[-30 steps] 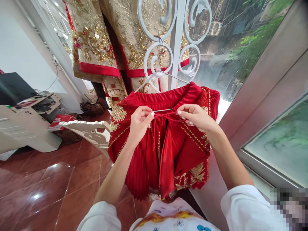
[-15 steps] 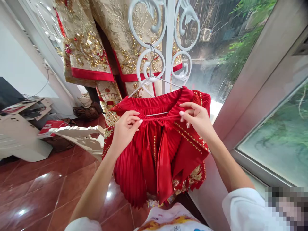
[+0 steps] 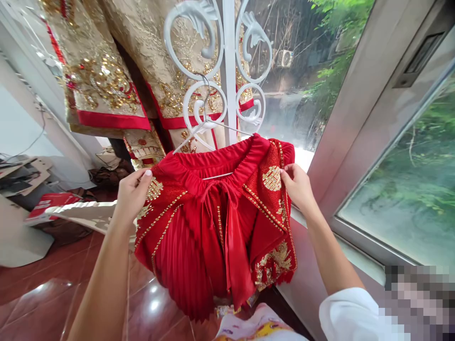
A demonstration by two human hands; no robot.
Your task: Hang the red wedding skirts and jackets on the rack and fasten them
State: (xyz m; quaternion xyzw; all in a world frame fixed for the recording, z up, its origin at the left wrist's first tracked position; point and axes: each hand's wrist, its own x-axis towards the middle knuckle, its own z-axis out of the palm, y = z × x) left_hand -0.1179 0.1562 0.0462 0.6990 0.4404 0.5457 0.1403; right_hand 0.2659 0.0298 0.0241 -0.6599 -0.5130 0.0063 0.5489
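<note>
A red pleated skirt (image 3: pixel 185 255) with gold beading and gold round emblems hangs on a thin wire hanger (image 3: pixel 231 127). At the front of its gathered waistband, the drawstring (image 3: pixel 212 189) is tied and its ends dangle. My left hand (image 3: pixel 133 194) pinches the skirt's embroidered panel at the left edge, beside a gold emblem. On the other side my right hand (image 3: pixel 297 185) grips the right panel's edge between thumb and fingers, next to the second emblem. Both panels are spread outward, with the pleats showing between them.
The hanger hooks onto a white scrolled metal rack (image 3: pixel 229 71). Behind it hang cream and gold garments (image 3: pixel 106 90) with red hems. A metal-framed window (image 3: pixel 359 104) stands to the right. At left are a white carved chair (image 3: pixel 88 213) and a red box (image 3: pixel 50 204).
My hands have let go of the drawstring and moved apart to the skirt's two side panels. The left panel is now pulled outward, and the view has shifted to the right.
</note>
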